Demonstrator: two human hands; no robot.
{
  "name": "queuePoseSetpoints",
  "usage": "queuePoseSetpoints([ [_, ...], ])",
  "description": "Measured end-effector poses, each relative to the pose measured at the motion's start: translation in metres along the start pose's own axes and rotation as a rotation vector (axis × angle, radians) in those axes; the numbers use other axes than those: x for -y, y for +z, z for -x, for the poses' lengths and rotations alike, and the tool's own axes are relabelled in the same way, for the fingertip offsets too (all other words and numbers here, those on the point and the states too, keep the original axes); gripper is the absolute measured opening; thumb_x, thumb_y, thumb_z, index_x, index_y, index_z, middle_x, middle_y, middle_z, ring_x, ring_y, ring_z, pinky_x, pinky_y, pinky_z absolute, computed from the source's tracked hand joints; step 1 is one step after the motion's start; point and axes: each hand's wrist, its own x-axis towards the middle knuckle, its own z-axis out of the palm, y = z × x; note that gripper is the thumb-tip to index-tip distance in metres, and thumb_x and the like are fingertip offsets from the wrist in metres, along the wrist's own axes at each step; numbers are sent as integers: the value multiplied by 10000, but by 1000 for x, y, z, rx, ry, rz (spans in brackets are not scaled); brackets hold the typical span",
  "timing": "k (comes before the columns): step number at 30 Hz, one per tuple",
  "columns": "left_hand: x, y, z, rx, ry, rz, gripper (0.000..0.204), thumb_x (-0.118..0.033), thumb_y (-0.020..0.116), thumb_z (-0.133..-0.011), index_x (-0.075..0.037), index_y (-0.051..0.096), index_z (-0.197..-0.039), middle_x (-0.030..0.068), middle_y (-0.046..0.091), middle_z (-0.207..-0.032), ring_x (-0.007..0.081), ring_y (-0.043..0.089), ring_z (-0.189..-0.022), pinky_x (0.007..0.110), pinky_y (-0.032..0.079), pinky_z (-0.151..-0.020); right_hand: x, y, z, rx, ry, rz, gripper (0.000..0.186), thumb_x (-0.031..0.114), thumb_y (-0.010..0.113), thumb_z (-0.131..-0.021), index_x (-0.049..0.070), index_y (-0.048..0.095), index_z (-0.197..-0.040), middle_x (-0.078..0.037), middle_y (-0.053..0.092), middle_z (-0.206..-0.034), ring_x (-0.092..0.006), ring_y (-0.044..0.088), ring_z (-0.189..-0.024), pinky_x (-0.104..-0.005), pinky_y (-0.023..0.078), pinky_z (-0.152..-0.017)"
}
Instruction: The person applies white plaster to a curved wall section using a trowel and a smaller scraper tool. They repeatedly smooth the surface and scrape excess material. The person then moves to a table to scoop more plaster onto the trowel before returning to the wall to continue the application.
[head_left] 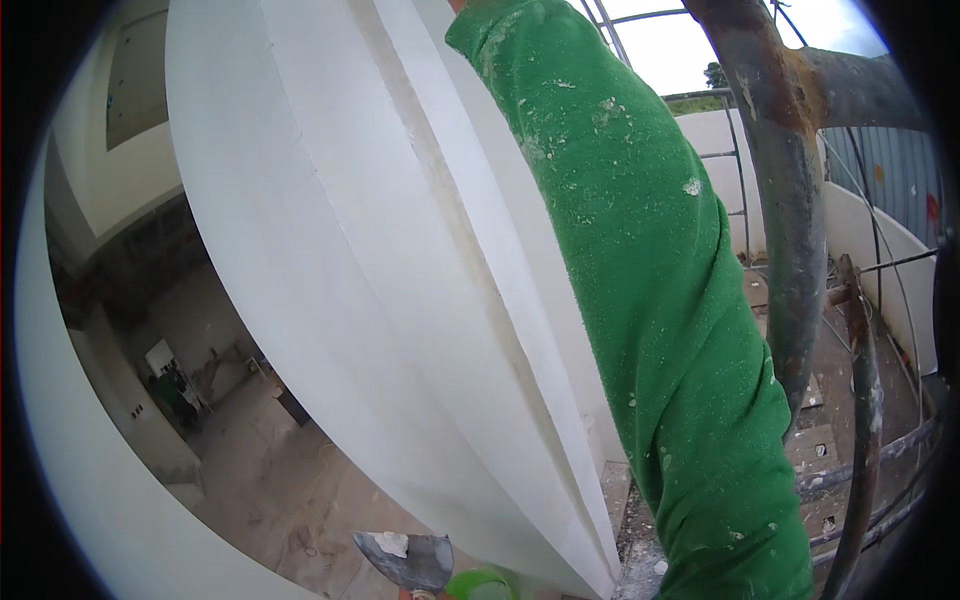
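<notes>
A wide putty knife shows at the bottom edge, its grey blade pointing up with a lump of white putty on it. Just below the blade, only a sliver of my left hand is in view, closed at the knife's handle. Bright green material lies beside it; I cannot make out what it is. My right arm, in a green sleeve spattered with white, reaches up along the white wall corner. Of my right hand only a bit shows at the top edge; its fingers are hidden.
Rusty scaffold tubes stand close on the right, with planks below. A beige strip runs down the wall near its corner. To the left, an opening looks down on a dusty floor inside the building.
</notes>
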Motion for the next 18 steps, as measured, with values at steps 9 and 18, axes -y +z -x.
queuePoseSetpoints([
  [9,-2,-2,1,18,19,-131,166,-300,464,-982,-162,515,-906,-15,507,-640,84,421,-425,211,329,-342,-2,22,-12,16,-55,112,368,127,706,-691,-146,624,-923,-297,665,-917,-366,698,-806,-395,584,-686],
  [18,-4,8,8,-82,50,-125,261,-387,483,-976,-143,521,-891,-33,476,-593,71,411,-408,203,301,-318,30,-17,34,168,-28,108,289,86,654,-709,-170,614,-837,-259,669,-743,-316,705,-656,-383,587,-550],
])
